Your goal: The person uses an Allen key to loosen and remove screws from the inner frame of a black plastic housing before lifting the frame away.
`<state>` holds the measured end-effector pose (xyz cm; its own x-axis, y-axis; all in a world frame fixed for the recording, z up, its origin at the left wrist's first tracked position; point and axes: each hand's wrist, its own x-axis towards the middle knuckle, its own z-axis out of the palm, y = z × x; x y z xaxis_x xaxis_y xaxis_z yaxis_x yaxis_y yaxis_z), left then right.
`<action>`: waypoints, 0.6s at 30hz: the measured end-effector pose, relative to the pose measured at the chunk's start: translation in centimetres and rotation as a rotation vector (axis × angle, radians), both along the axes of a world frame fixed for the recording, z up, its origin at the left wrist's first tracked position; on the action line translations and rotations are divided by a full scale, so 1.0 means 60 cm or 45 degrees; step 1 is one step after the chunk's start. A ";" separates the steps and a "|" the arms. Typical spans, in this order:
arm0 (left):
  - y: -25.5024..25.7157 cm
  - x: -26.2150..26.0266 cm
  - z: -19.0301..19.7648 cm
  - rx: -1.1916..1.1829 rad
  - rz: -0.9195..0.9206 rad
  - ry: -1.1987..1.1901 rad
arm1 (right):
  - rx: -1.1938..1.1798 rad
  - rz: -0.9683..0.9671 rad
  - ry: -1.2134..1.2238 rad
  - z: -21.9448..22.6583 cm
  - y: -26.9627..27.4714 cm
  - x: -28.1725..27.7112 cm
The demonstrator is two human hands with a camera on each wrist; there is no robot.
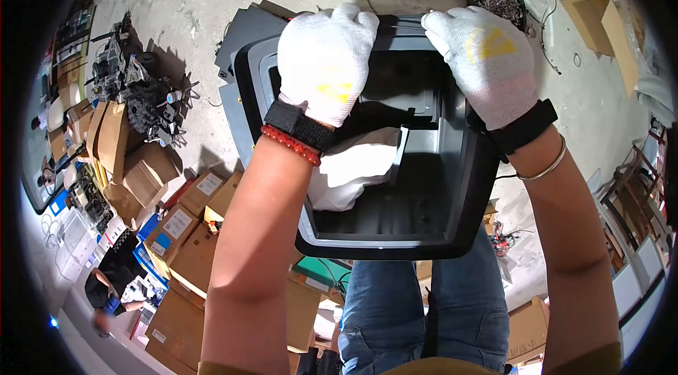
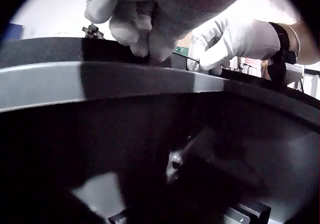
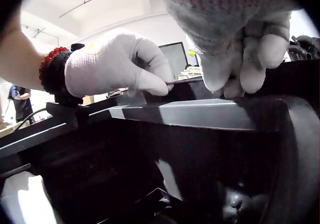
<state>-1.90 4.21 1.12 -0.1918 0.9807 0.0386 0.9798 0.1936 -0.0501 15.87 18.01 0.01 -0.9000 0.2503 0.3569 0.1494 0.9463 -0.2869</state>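
Note:
A black open housing (image 1: 470, 191) with a grey inner lip stands before the person, a crumpled white sheet (image 1: 349, 170) inside it. Both hands wear white gloves and are at its far rim. The left hand (image 1: 326, 61) is at the rim's left part; in the right wrist view, its thumb and fingers pinch a thin black cord (image 3: 185, 80). The right hand (image 1: 489, 64) is a short way to the right, and in the left wrist view its bent fingers pinch the cord's (image 2: 185, 57) other end. The left hand's fingertips (image 2: 140, 46) curl down at the rim.
Cardboard boxes (image 1: 194, 255) are stacked at the lower left, with dark machine parts (image 1: 145, 92) on the floor above them. A tray of small pieces (image 1: 498, 2) lies beyond the right hand. Another person (image 1: 106, 290) is at the far lower left.

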 end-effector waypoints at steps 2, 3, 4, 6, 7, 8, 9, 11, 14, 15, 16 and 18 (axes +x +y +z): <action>-0.001 0.003 0.018 0.184 0.056 -0.019 | -0.031 -0.093 -0.064 -0.012 -0.004 -0.004; -0.004 0.005 0.027 0.183 0.056 -0.023 | -0.031 -0.093 -0.069 -0.006 -0.008 -0.005; -0.008 0.006 0.038 0.228 0.006 -0.027 | -0.185 -0.130 -0.044 0.006 -0.015 -0.006; -0.028 -0.001 0.050 0.299 -0.082 -0.046 | -0.357 -0.129 -0.008 0.020 -0.033 0.004; -0.043 -0.006 0.047 0.291 -0.113 -0.065 | -0.368 -0.094 0.003 0.019 -0.047 0.014; -0.059 -0.012 0.039 0.308 -0.194 -0.102 | -0.417 -0.061 0.102 0.006 -0.069 0.029; -0.071 -0.016 0.035 0.325 -0.270 -0.137 | -0.914 -0.195 -0.171 0.021 -0.094 0.027; -0.079 -0.011 0.045 0.192 -0.355 -0.146 | -0.948 -0.041 -0.404 0.006 -0.114 0.023; -0.068 -0.024 0.025 0.256 -0.309 -0.285 | -1.977 -0.468 -0.461 0.021 -0.147 -0.002; -0.063 -0.024 0.021 0.325 -0.236 -0.441 | -1.983 -0.474 -0.459 0.023 -0.157 -0.013; -0.059 -0.013 0.021 0.455 -0.029 -0.518 | -2.051 -0.579 -0.397 0.024 -0.166 -0.024; -0.065 -0.002 0.020 0.507 0.265 -0.637 | -2.189 -0.712 -0.266 0.015 -0.181 -0.029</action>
